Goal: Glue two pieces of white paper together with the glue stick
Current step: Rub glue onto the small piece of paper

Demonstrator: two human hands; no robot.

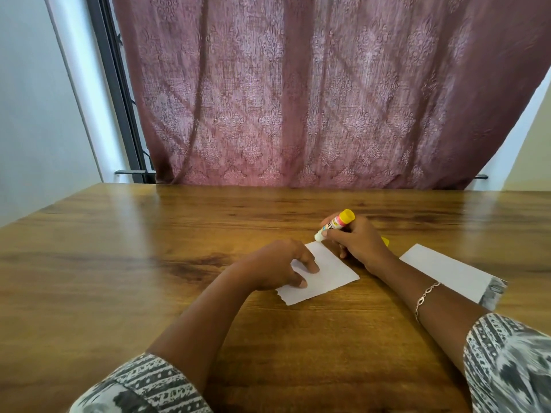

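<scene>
Fingertips [311,267] of the left hand [277,265] press down, slightly apart, on a white paper [331,278] lying near the middle of the worktop [149,248]. The right hand [357,242] grips the glue stick [338,223], fingers clamped round its barrel, with the uncapped tip at the paper's far corner. A second white paper [447,271] lies toward the right edge, partly under the right forearm. A yellow cap [385,241] shows just behind the right hand.

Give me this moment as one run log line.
left hand presses centre paper | right hand grips glue stick, tip at that paper's far corner | second paper lies apart at right
</scene>
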